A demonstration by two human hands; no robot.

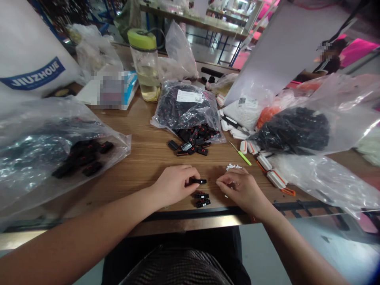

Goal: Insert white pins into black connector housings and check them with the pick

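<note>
My left hand [180, 179] pinches a small black plastic connector housing [202, 181] at its left end; a white dot shows on its face. Just below it, two more black connector housings [202, 203] lie near the table's front edge, with white dots on them. My right hand [242, 186] hovers to the right, thumb and fingertips together. Whatever it may hold is too small to make out. Beyond its knuckles is a little heap of tiny white plastic pieces [234, 166], and a few loose ones lie under the hand.
A clear bag of black connectors [185, 105] spills onto the wooden table [139, 150]. A green-handled pick [244, 158] lies near white-and-orange parts [276, 179]. Plastic bags of parts [86, 134] flank both sides. A lidded bottle [145, 67] stands behind. Another person [326, 59] sits far right.
</note>
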